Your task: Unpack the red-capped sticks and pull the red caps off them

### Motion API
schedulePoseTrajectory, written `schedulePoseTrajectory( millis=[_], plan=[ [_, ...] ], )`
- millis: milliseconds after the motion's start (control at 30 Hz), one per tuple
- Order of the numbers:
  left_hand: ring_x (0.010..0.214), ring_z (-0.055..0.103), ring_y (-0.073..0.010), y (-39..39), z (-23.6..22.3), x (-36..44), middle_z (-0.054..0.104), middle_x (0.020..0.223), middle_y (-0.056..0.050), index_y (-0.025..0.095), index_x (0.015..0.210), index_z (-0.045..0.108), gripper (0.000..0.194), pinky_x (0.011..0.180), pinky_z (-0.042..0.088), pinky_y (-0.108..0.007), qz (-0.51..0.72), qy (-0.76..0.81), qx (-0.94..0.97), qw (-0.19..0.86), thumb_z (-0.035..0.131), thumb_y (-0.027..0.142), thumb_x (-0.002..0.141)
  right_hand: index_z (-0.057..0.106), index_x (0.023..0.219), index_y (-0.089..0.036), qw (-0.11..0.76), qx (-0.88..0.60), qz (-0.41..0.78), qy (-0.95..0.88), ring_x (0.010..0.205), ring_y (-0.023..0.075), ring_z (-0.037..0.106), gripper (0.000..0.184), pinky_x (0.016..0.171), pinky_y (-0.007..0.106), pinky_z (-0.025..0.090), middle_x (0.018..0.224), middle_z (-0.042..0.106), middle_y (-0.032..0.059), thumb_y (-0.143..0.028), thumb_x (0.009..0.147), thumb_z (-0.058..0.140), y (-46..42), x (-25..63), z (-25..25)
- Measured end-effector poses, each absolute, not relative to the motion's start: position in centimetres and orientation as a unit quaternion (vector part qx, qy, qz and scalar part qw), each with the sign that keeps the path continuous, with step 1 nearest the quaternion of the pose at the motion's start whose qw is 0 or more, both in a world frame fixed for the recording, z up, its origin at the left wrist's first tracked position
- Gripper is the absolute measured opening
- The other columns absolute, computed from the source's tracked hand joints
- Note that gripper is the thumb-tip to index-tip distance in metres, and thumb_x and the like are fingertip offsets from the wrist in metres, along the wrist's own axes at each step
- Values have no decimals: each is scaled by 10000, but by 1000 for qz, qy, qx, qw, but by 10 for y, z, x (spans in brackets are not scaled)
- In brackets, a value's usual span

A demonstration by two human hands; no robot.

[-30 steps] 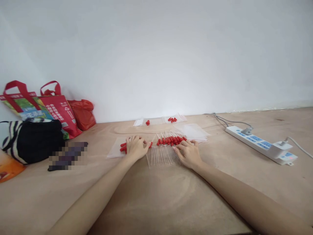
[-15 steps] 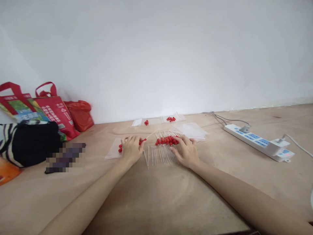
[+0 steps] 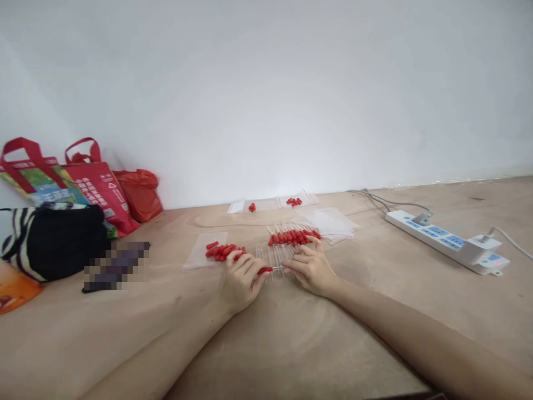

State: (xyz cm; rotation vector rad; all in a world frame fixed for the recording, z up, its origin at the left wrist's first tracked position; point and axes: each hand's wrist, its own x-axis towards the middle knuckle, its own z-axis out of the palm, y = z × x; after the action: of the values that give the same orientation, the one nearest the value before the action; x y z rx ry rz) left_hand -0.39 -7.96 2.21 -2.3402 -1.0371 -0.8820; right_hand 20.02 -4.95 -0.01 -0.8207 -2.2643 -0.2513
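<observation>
My left hand (image 3: 242,282) pinches a red rubber bulb (image 3: 265,270) just in front of the loose glass tubes. Meeting the bulb's right end is a thin clear glass tube (image 3: 277,268), pinched from the other side by the fingertips of my right hand (image 3: 311,269). Whether the tube sits inside the bulb is too small to tell. More clear tubes (image 3: 270,255) lie side by side behind the hands. Beyond them is a row of red-bulbed droppers (image 3: 293,238). A pile of loose red bulbs (image 3: 222,251) rests partly on a clear plastic bag (image 3: 200,256) at the left.
Bags with red pieces (image 3: 293,201) lie near the wall, and flat clear bags (image 3: 333,223) at the back right. A white power strip (image 3: 441,240) with cords stands right. Shopping bags (image 3: 100,191), a black bag (image 3: 69,239) and a blurred dark object (image 3: 119,266) are left.
My left hand has come from the bulb pile toward me and rightward with a red bulb. My right hand has left the dropper row, moved nearer and taken hold of a glass tube.
</observation>
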Motion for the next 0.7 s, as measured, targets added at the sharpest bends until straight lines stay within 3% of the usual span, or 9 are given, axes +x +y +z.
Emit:
schedulePoseTrajectory(
  millis=[100,333,700],
  plan=[
    [845,575,-174,-79,21,-5,680,882,-8,232,887,601,147,886,276,-405,-314,-360,-851,219,477,273,820,644,847,-262,364,-304,-102,-874,744,136,492,237,929,419,146,599,614,-18,-325,852,416,-52,200,1],
    [723,577,-133,-83,22,-12,675,702,45,226,708,607,158,921,267,-415,-300,-321,-869,229,490,202,811,616,788,-249,353,-261,-139,-888,735,117,485,199,927,402,139,597,617,-43,-263,841,425,-57,205,2],
    [704,565,-132,-84,20,-12,668,711,49,202,690,574,177,860,308,-408,-329,-292,-867,235,459,140,809,605,730,-230,391,-226,-124,-884,715,122,490,173,926,404,152,512,569,-51,-266,819,461,-57,209,3]
  ],
)
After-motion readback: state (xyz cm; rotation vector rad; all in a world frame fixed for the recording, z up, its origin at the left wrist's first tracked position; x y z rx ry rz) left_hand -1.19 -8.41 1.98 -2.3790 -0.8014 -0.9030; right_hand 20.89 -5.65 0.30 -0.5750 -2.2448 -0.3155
